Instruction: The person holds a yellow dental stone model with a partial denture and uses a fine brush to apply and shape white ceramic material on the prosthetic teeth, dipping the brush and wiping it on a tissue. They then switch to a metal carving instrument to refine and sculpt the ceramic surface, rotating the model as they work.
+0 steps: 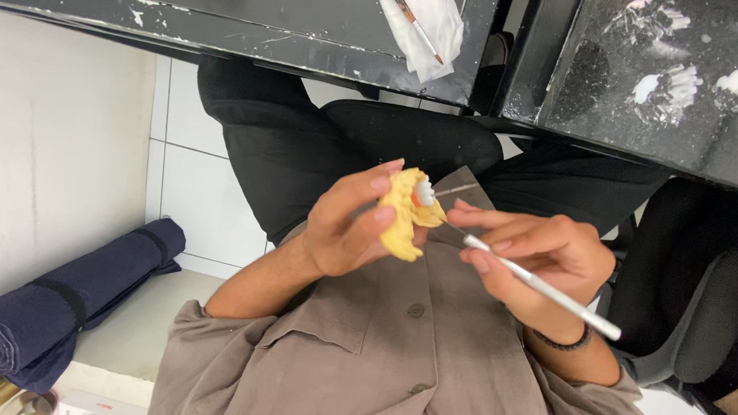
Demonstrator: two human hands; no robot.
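My left hand (343, 227) holds a yellow dental cast (403, 221) in front of my chest, thumb and fingers pinching its edges. A white tooth with an orange base (423, 192) sits on the cast's upper part. My right hand (545, 252) grips a thin silver-handled instrument (548, 292) like a pen. Its fine tip reaches the cast just below the white tooth. A dark bracelet is on my right wrist. Both hands hover over my lap and grey-brown buttoned shirt.
A black worktop (311, 22) speckled with white plaster runs along the top, with a white tissue and a brush (423, 23) on it. A second spattered black surface (665, 79) is at upper right. A rolled navy mat (66, 302) lies lower left, a black chair (696, 305) at right.
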